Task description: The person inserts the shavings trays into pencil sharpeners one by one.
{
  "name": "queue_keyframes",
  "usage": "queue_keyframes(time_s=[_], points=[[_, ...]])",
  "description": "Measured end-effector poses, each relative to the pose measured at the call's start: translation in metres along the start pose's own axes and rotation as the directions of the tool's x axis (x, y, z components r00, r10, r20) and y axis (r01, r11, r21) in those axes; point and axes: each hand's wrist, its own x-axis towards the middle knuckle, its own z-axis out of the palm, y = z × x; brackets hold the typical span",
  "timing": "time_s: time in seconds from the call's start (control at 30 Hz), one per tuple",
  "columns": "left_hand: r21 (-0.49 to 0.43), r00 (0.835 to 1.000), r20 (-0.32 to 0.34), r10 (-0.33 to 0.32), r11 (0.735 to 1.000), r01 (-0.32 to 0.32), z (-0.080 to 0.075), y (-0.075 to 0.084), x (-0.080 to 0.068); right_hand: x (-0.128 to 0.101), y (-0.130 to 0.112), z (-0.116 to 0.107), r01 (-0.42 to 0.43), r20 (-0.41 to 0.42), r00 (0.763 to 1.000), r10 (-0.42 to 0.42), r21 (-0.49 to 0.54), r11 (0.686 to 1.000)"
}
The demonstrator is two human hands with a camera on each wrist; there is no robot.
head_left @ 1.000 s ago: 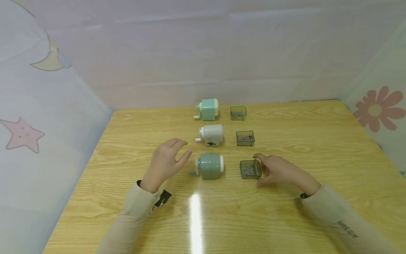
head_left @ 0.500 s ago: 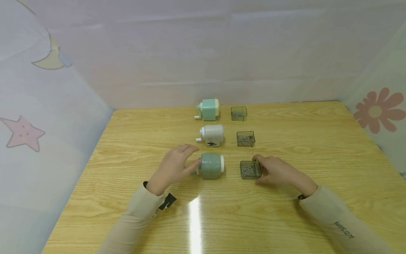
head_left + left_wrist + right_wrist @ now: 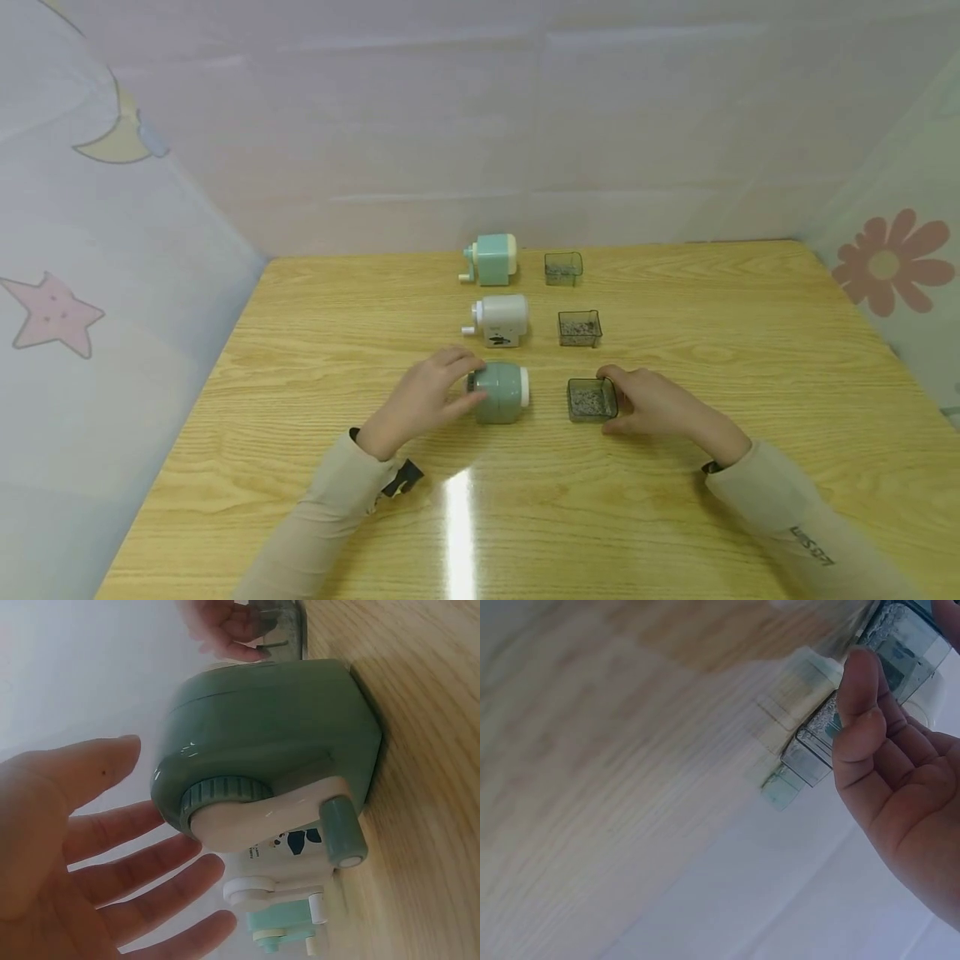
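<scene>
The near green pencil sharpener [image 3: 506, 392] lies in front of my left hand [image 3: 426, 398], its white end facing right. In the left wrist view, the thumb and spread fingers stand around the dial end of this sharpener [image 3: 255, 720], beside its crank [image 3: 277, 817], and grip nothing. My right hand [image 3: 658, 407] holds the right end of a clear dark shavings tray [image 3: 588, 419] between thumb and fingers. Grey pencil shavings cover the tray's bottom. From the right wrist, curled fingers [image 3: 859, 690] overlap the tray's edge.
Behind stand a white pencil sharpener [image 3: 505, 315] and a turquoise one [image 3: 492, 260]. To their right sit two more shavings trays, the middle one [image 3: 579, 341] and the far one [image 3: 561, 281]. A fabric backdrop [image 3: 420, 167] rises along the table's back edge.
My left hand has moved right, from beside the green sharpener to around its crank end. The right thumb has drawn slightly nearer the tray, which stays in place.
</scene>
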Motion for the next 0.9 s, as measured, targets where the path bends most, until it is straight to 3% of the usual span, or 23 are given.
queue_keyframes(time_s=[0.9], points=[[-0.011,0.999,0.027,-0.034,0.999,0.035,0.003,0.0,0.001,0.01,-0.01,0.005,0.006,-0.015,1.0,-0.006,-0.004,1.0]])
